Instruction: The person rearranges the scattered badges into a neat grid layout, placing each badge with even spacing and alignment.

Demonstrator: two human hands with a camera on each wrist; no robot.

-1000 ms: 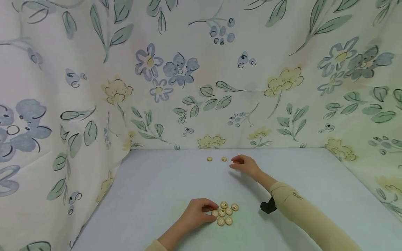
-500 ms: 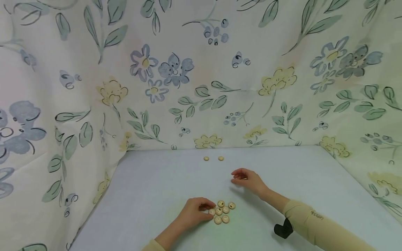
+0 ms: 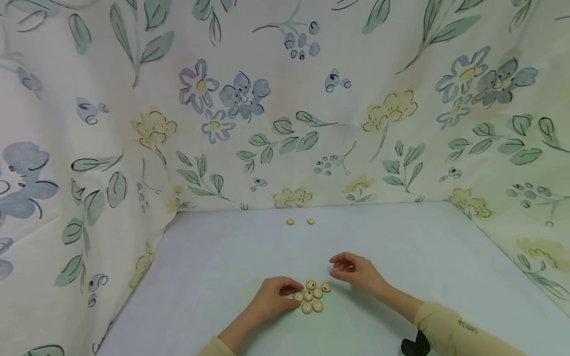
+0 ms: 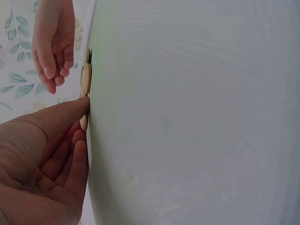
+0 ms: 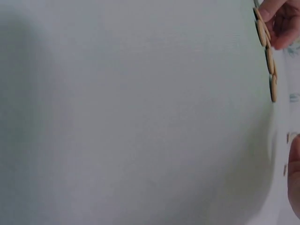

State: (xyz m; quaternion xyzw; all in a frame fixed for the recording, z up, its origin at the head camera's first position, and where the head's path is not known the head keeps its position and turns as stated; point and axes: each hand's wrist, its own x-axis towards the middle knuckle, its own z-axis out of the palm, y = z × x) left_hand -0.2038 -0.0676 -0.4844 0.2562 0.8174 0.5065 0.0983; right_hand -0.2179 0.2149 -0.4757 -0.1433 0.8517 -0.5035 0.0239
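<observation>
Several round wooden buttons (image 3: 317,293) with dark marks lie in a tight cluster on the table. At its left edge my left hand (image 3: 272,299) pinches one wooden button (image 3: 298,296) between thumb and fingers, low at the tabletop. In the left wrist view, this button (image 4: 84,123) shows edge-on at the fingertips. My right hand (image 3: 356,269) hovers right of and behind the cluster, fingers loosely bent, with nothing visible in them. The left wrist view shows that right hand (image 4: 54,47) with its thumb and fingers apart.
Two more wooden buttons, a left one (image 3: 290,222) and a right one (image 3: 310,221), lie side by side near the back edge of the white table (image 3: 222,252). A floral cloth (image 3: 267,163) hangs behind and along both sides.
My right hand has drawn back from beside the two far buttons toward the cluster. The left hand stays at the same button, and the head view has shifted slightly.
</observation>
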